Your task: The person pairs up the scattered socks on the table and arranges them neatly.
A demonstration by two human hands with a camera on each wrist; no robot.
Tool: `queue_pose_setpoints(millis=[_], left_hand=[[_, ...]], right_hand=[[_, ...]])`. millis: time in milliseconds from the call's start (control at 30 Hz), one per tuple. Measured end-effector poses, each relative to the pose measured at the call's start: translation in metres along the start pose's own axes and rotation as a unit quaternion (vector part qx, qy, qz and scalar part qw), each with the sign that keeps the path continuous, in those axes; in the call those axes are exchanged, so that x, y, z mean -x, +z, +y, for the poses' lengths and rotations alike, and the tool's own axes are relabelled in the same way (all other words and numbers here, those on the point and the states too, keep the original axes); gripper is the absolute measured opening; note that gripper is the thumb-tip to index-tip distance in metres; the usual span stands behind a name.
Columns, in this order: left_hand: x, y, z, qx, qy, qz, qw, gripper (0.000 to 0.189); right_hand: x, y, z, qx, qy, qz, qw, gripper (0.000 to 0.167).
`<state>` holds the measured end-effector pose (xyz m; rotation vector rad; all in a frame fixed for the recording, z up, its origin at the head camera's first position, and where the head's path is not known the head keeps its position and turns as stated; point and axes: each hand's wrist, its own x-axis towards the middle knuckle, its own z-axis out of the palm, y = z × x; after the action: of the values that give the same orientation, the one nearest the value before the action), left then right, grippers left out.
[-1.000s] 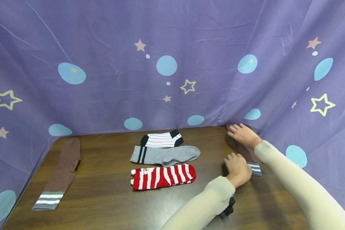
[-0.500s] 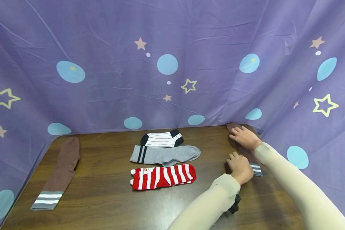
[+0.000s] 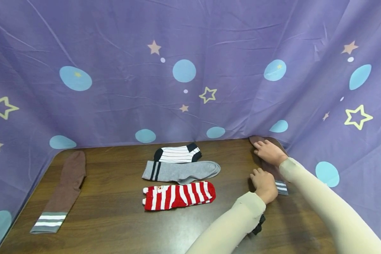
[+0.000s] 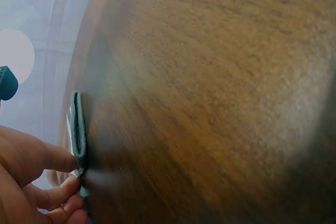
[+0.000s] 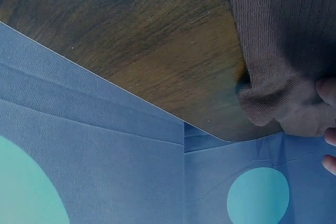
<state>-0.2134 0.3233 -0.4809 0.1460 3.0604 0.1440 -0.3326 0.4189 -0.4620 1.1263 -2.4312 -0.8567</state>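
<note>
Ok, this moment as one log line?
left hand: pinches brown sock cuff | right hand: touches its foot part | middle: black-white sock, grey sock, red-white sock | leftmost: second brown sock

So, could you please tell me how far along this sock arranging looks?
Apparently done: the pinstriped sock, grey sock and red-striped sock lie close together in a row. In hand: one brown sock, its cuff pinched by the left hand, the right hand resting further along it. Possibly left: pairing it with the similar brown sock lying apart.
</note>
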Motion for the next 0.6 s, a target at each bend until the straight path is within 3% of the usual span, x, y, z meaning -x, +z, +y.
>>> queue_pose_setpoints(millis=[233,400,600], left_hand=[[-0.001,-0.003,-0.004,0.0,-0.006,-0.032,0.9995,0.03],[-0.001,-0.012,-0.02,-0.012,0.018,-0.059,0.998,0.032],[-0.001,-0.025,-0.04,-0.023,0.026,-0.077,0.9965,0.012]], right_hand=[[-0.004,-0.005,-0.004,0.003,0.003,-0.005,1.0,0.006],[-0.002,-0.007,-0.005,0.008,0.003,-0.009,0.9999,0.009],[-0.001,-0.006,-0.008,0.005,0.001,-0.005,1.0,0.006]])
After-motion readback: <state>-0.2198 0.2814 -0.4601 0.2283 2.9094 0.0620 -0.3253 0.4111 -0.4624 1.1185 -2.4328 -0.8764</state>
